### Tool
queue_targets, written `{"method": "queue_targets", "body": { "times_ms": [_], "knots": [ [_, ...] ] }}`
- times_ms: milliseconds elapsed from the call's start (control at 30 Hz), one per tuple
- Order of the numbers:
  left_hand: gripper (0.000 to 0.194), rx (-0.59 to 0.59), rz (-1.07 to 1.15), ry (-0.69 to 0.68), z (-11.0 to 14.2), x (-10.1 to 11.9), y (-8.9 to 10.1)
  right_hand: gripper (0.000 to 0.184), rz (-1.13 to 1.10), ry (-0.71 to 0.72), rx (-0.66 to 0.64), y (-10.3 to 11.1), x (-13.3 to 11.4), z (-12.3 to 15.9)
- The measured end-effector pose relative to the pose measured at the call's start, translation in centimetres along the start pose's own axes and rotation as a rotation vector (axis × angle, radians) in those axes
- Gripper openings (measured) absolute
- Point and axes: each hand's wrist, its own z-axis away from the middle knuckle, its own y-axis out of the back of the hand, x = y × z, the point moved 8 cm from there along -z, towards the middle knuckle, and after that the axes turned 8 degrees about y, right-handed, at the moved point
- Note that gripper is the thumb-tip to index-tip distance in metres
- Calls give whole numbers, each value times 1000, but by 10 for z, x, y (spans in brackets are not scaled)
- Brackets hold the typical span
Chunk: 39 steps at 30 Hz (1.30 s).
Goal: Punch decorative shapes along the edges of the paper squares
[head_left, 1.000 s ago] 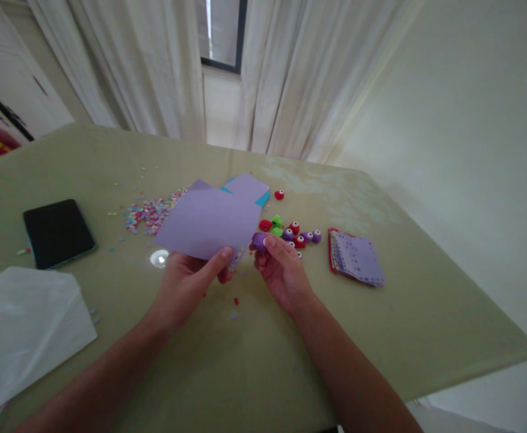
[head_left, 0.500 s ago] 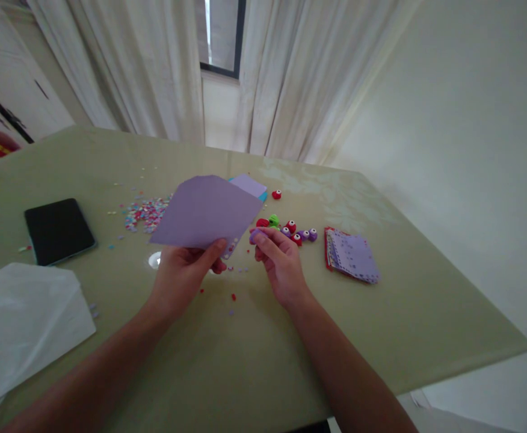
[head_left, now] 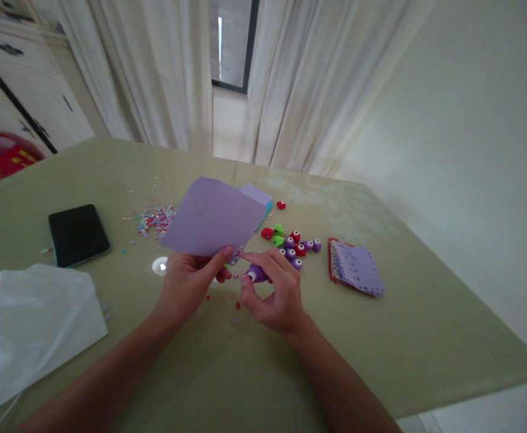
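My left hand (head_left: 198,273) pinches a sheet of purple paper (head_left: 216,216) by its lower edge, tilted above the table. Small holes show at the paper's bottom right corner. Between the thumb and fingers of my right hand (head_left: 275,288) is a small purple craft punch (head_left: 257,274) with a white round part facing left. The right index finger reaches out to the holed corner and appears to touch it. Just beyond this hand lie several more punches (head_left: 290,242) in purple, red and green. One red punch (head_left: 281,204) sits apart, farther back.
A stack of hole-patterned papers (head_left: 358,269) lies at right. Behind the held sheet are purple and blue papers (head_left: 255,193) and a heap of coloured confetti (head_left: 155,221). At left are a black tablet-like device (head_left: 79,234) and a white, cloth-like piece (head_left: 47,325) with a thin cord.
My right hand has lowered the purple punch from beside the paper's corner to below it, turning it, and the index finger has stretched to the corner. The view has shifted slightly left.
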Motion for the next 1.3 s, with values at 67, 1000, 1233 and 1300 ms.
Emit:
{"method": "queue_targets", "body": {
  "times_ms": [67, 1000, 1233, 1300],
  "knots": [
    [33, -9, -1, 3, -1, -3, -1, 31, 39, 10, -14, -3, 0, 2],
    [44, 56, -77, -4, -7, -9, 13, 20, 523, -385, -230, 14, 81, 11],
    [44, -12, -40, 82, -7, -27, 8, 15, 652, -501, -403, 18, 98, 20],
    [38, -111, 58, 162, -3, -36, -5, 14, 615, -493, -387, 13, 97, 19]
  ]
}}
